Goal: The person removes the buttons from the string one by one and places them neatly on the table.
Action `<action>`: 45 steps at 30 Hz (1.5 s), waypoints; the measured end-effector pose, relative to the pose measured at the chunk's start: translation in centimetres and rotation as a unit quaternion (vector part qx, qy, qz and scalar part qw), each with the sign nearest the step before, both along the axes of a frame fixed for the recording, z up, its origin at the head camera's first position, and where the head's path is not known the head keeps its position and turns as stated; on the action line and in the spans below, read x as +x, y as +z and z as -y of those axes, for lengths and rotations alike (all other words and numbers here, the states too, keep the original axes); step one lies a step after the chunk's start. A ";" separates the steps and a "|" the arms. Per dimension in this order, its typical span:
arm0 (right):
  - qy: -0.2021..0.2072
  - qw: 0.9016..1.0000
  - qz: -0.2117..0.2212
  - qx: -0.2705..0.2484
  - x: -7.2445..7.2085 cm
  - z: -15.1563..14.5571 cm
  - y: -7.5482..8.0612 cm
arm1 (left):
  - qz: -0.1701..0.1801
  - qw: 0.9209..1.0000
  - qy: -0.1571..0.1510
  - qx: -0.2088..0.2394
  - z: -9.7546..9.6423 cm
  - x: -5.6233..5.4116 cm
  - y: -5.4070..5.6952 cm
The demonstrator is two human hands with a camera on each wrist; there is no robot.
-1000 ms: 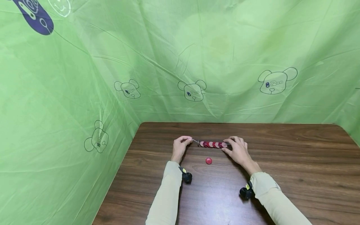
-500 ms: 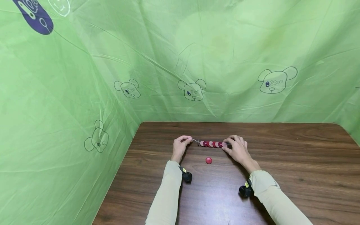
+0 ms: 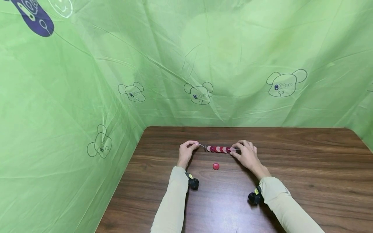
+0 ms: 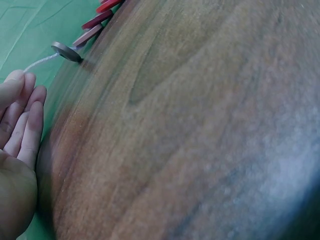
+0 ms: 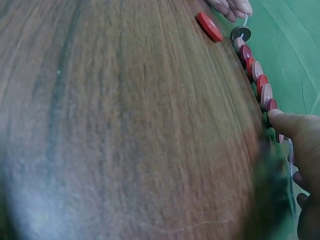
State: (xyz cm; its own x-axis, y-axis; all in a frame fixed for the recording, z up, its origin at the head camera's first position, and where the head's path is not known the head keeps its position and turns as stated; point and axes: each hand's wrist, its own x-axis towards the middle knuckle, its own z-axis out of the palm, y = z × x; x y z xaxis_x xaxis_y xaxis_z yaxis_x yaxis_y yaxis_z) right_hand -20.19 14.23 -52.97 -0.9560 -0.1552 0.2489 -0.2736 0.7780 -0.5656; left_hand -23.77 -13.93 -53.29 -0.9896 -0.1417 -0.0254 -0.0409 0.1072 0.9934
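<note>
A row of overlapping buttons (image 3: 220, 149) in pink, red and dark red is strung on a light cord along the far part of the table. At its left end a dark grey button (image 4: 66, 52) stands on edge. My left hand (image 3: 186, 153) pinches the cord (image 4: 41, 61) between thumb and forefinger, just beyond that grey button. My right hand (image 3: 247, 158) holds the row's right end, thumb on one side and fingers on the other; in the right wrist view the thumb (image 5: 285, 122) lies against a dark red button. More cord trails past this hand.
One loose red button (image 3: 216, 166) lies on the wood-grain table (image 3: 306, 178), nearer the body than the row. A green cloth (image 3: 233, 64) with bear outlines hangs behind and at the left of the table. Both wrists carry black cameras.
</note>
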 end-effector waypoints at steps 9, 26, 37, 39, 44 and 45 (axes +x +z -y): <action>-0.006 1.000 0.002 -0.004 0.1 -0.5 0.0 | 0.000 1.000 0.001 -0.002 0.0 0.0 -0.2; -0.009 1.000 0.001 0.002 0.3 -1.5 -0.2 | 0.007 1.000 0.005 -0.001 0.0 0.2 -0.2; -0.014 1.000 -0.001 0.001 0.2 -2.0 -0.1 | -0.001 1.000 0.006 -0.001 0.0 0.1 -0.2; -0.015 1.000 -0.003 0.000 0.1 -2.1 -0.1 | -0.003 1.000 0.006 -0.001 0.0 0.1 -0.2; -0.016 1.000 -0.004 0.001 0.1 -2.2 -0.2 | -0.003 1.000 0.006 -0.001 0.0 0.1 -0.2; -0.017 1.000 -0.005 0.001 0.1 -2.2 -0.2 | -0.004 1.000 0.005 0.000 0.0 0.1 -0.2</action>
